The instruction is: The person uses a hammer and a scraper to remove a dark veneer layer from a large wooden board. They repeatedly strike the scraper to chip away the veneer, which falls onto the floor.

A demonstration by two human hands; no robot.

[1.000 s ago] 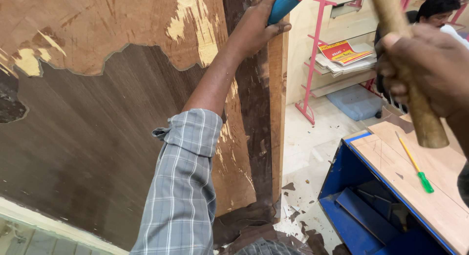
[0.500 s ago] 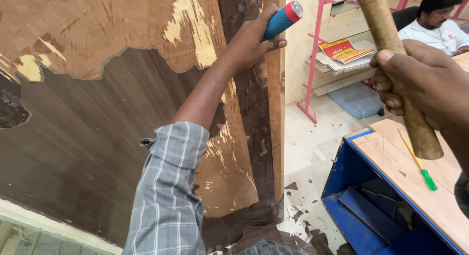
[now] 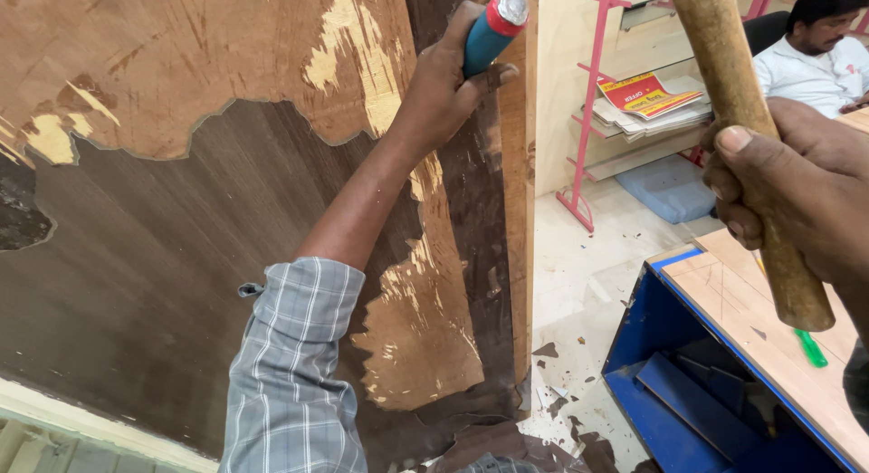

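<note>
My left hand (image 3: 448, 88) grips a chisel with a blue handle and red-and-white butt cap (image 3: 493, 25); its blade is hidden behind the hand, against a large upright wooden panel (image 3: 163, 256). Dark veneer covers part of the panel, and bare brown wood (image 3: 136, 57) shows where veneer has come off. My right hand (image 3: 797, 183) is closed around the wooden handle of a hammer (image 3: 747, 138), raised to the right of the chisel. The hammer's head is out of frame above.
A blue cabinet with a wooden top (image 3: 751, 346) stands at the lower right, a green pen-like tool (image 3: 810, 346) on it. Veneer chips (image 3: 552, 410) litter the pale floor. A pink rack with papers (image 3: 647, 102) and a seated person in white (image 3: 815, 57) are behind.
The view has shifted downward slightly, so the chisel's cap has come fully into frame. My right hand with the hammer handle has drifted a little lower and closer.
</note>
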